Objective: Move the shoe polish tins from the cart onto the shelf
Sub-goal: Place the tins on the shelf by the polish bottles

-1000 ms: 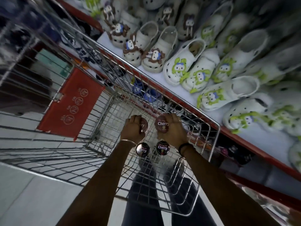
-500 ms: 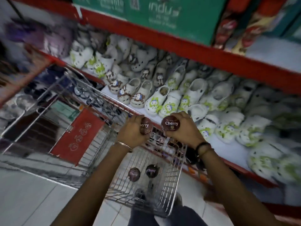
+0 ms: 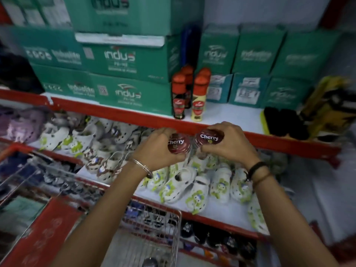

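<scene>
A red-edged shelf (image 3: 231, 114) carries stacked green boxes (image 3: 119, 74), a pair of red-capped polish bottles (image 3: 189, 97) and some dark brushes (image 3: 281, 120), with rows of white clogs (image 3: 192, 182) on the tier beneath and the wire cart (image 3: 154, 228) low in front. Both arms reach up to the shelf's front lip. The left hand (image 3: 158, 149) has its fingers wrapped round one round Cherry tin (image 3: 178, 143), and the right hand (image 3: 229, 141) grips a second Cherry tin (image 3: 209, 138) just beside it, both tins level with the red edge.
</scene>
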Demonstrator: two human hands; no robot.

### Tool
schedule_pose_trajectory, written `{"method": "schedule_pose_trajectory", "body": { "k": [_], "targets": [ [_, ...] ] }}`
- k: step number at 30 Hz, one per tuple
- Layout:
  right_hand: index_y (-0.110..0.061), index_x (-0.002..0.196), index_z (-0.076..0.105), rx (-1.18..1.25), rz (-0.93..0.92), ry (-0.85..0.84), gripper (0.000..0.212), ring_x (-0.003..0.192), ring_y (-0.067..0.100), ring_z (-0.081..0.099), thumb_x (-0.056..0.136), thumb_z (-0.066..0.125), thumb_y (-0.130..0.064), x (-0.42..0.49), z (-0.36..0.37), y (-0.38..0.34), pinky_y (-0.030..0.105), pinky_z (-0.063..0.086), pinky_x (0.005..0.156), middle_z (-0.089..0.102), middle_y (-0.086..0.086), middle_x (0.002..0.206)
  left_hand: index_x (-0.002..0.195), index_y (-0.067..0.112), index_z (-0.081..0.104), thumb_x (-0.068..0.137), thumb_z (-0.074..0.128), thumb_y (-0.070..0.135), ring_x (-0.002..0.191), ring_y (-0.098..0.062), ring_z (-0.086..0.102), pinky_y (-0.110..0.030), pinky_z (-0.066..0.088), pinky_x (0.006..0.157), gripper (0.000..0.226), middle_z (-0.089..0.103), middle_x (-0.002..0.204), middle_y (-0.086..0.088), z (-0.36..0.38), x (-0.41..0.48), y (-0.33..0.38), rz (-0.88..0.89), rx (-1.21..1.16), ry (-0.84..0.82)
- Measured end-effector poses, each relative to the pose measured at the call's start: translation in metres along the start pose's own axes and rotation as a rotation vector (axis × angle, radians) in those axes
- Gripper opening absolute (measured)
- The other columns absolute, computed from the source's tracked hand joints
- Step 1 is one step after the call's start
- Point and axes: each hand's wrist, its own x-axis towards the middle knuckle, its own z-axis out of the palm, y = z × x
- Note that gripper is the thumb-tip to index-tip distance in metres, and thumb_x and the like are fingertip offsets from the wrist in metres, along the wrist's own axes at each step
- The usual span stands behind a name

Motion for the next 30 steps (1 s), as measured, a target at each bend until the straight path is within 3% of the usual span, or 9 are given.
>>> {"method": "schedule_pose_trajectory", "body": {
  "k": [5, 9, 13, 16, 21, 25, 27, 30],
  "targets": [
    [-0.011, 0.11, 0.066, -0.066, 0.049, 0.129, 0.061, 0.087, 0.015, 0.055, 0.059, 0.084, -0.04, 0.012, -0.057, 0.024, 0.025, 0.043, 0.077, 0.064, 0.005, 0.104, 0.118, 0.015, 0.057, 0.069, 0.074, 0.045, 0.103, -0.024, 0.062, -0.026, 0.051, 0.083, 0.061, 0.064, 0.115, -0.006, 0.002, 0.037, 0.055, 0.081, -0.042, 0.098],
    [-0.006, 0.11, 0.066, -0.108, 0.122, 0.117, 0.064, 0.091, 0.024, 0.064, 0.059, 0.084, -0.041, 0.036, -0.078, 0.048, 0.032, 0.053, 0.08, 0.07, 0.011, 0.107, 0.115, 0.008, 0.058, 0.066, 0.072, 0.048, 0.103, -0.03, 0.06, -0.036, 0.054, 0.086, 0.065, 0.064, 0.113, -0.013, 0.019, 0.072, 0.085, 0.14, -0.004, 0.123],
    [-0.002, 0.099, 0.068, -0.147, 0.21, 0.068, 0.055, 0.082, 0.026, 0.062, 0.059, 0.085, -0.036, 0.063, -0.089, 0.072, 0.03, 0.049, 0.071, 0.071, 0.017, 0.099, 0.112, 0.001, 0.056, 0.073, 0.071, 0.045, 0.112, -0.034, 0.053, -0.037, 0.046, 0.092, 0.061, 0.06, 0.117, -0.02, 0.038, 0.107, 0.111, 0.121, 0.079, 0.087],
    [-0.004, 0.094, 0.068, -0.211, 0.236, 0.038, 0.051, 0.077, 0.024, 0.058, 0.058, 0.084, -0.036, 0.077, -0.09, 0.081, 0.029, 0.048, 0.068, 0.066, 0.012, 0.088, 0.115, -0.001, 0.054, 0.076, 0.07, 0.044, 0.115, -0.037, 0.052, -0.039, 0.045, 0.097, 0.062, 0.057, 0.121, -0.023, 0.048, 0.133, 0.118, 0.082, 0.151, 0.036],
    [-0.007, 0.094, 0.066, -0.281, 0.269, -0.034, 0.049, 0.083, 0.028, 0.064, 0.057, 0.082, -0.036, 0.096, -0.085, 0.094, 0.041, 0.058, 0.08, 0.069, 0.013, 0.095, 0.118, -0.001, 0.053, 0.081, 0.065, 0.045, 0.115, -0.04, 0.052, -0.041, 0.046, 0.096, 0.06, 0.056, 0.123, -0.025, 0.067, 0.164, 0.118, 0.011, 0.198, -0.02],
    [-0.006, 0.097, 0.065, -0.315, 0.287, -0.071, 0.045, 0.092, 0.03, 0.061, 0.07, 0.074, -0.041, 0.104, -0.081, 0.099, 0.04, 0.047, 0.095, 0.068, 0.013, 0.098, 0.119, 0.003, 0.055, 0.087, 0.058, 0.041, 0.116, -0.039, 0.052, -0.038, 0.046, 0.096, 0.049, 0.056, 0.124, -0.024, 0.078, 0.179, 0.113, -0.022, 0.184, -0.057],
    [-0.006, 0.097, 0.065, -0.332, 0.294, -0.085, 0.046, 0.094, 0.03, 0.06, 0.072, 0.072, -0.044, 0.107, -0.077, 0.1, 0.038, 0.042, 0.094, 0.067, 0.013, 0.098, 0.114, 0.013, 0.062, 0.089, 0.053, 0.036, 0.114, -0.039, 0.053, -0.039, 0.046, 0.095, 0.035, 0.058, 0.122, -0.021, 0.081, 0.185, 0.112, 0.015, 0.204, -0.09],
    [-0.007, 0.098, 0.066, -0.333, 0.288, -0.096, 0.047, 0.092, 0.03, 0.063, 0.071, 0.074, -0.045, 0.112, -0.072, 0.103, 0.037, 0.05, 0.089, 0.069, 0.014, 0.101, 0.109, 0.018, 0.066, 0.09, 0.051, 0.028, 0.112, -0.039, 0.056, -0.04, 0.049, 0.092, 0.026, 0.062, 0.12, -0.019, 0.08, 0.194, 0.111, 0.049, 0.233, -0.135]
  ]
}}
